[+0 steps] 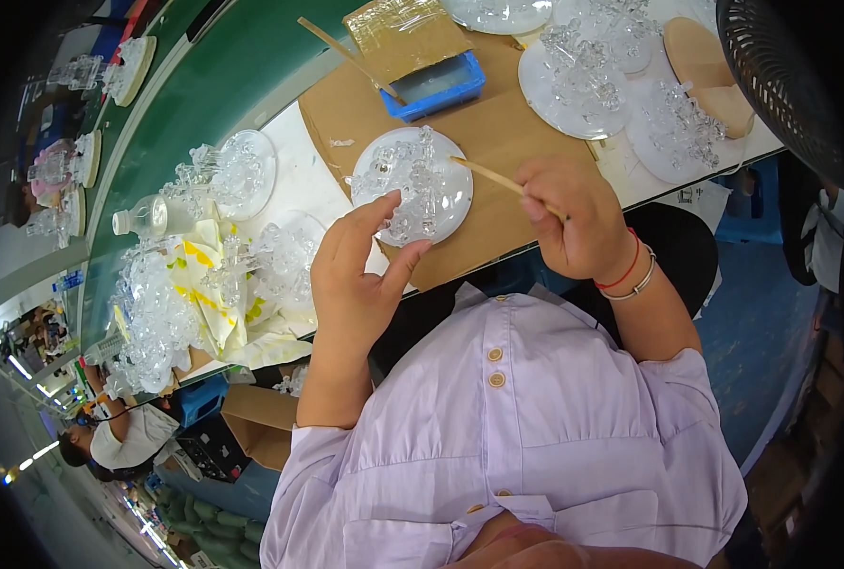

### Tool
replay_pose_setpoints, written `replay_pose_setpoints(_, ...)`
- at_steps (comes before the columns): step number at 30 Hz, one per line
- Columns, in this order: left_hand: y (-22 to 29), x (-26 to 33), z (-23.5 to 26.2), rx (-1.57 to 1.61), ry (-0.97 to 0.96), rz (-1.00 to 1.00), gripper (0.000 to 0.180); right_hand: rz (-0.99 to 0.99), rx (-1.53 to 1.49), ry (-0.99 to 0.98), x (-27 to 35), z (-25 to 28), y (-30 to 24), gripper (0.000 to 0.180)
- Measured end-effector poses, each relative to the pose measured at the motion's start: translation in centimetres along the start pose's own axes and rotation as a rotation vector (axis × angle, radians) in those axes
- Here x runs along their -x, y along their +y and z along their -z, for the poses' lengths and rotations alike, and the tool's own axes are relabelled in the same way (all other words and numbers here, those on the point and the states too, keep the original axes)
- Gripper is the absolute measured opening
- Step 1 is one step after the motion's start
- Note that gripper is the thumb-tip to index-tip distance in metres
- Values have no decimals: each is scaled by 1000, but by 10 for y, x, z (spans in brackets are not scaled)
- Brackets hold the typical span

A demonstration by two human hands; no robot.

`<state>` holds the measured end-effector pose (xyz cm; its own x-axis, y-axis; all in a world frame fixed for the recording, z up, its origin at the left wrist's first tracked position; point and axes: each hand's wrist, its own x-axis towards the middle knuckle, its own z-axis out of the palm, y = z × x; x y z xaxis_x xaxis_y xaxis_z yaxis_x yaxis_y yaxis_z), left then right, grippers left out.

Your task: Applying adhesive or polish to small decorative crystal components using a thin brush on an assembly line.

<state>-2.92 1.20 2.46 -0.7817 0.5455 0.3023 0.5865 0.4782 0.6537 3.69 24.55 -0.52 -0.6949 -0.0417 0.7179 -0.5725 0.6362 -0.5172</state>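
Note:
My right hand (577,213) is closed around a thin wooden stick (490,175), whose tip points left over the rim of a white round plate (457,194). A cluster of clear plastic or glass pieces (422,171) stands on this plate. At the plate's near left side is my left hand (356,270), its thumb and fingers apart with a gap between them. The fingertips are close to the clear pieces; whether they touch is hard to tell. Brown cardboard (498,123) lies beneath the plate.
Beyond the plate sits a blue tray (460,87), partly covered by taped cardboard (408,38), with another wooden stick (346,55) leaning there. More clear pieces (156,303) are heaped at left beside a plastic bottle (152,218) and yellow-white wrapping (218,294). A dark fan grille (787,90) stands far right.

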Motion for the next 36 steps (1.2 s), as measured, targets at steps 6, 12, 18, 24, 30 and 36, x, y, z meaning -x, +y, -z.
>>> replay_pose_setpoints(6, -3, 3, 5, -3, -22, 33, 51, 80, -125, -273, 3, 19, -15, 20)
replay_pose_setpoints(12, -2, 2, 11, 25, 31, 54, 41, 45, -3, -212, -1, 15, -4, 20)
replay_pose_setpoints(18, -4, 5, 15, 61, 19, 107, 29, 22, -36, -238, -2, 20, -10, 17)
replay_pose_setpoints(24, -6, 3, 11, 71, 10, 116, 26, 24, -9, -113, -3, 12, -3, 14)
replay_pose_setpoints(30, -8, 2, 8, 96, 24, 117, 23, -18, 1, -167, -1, 12, -1, 12)
replay_pose_setpoints(36, -7, 2, 7, 114, 57, 128, 19, 3, -47, -169, 3, 21, -14, 12)
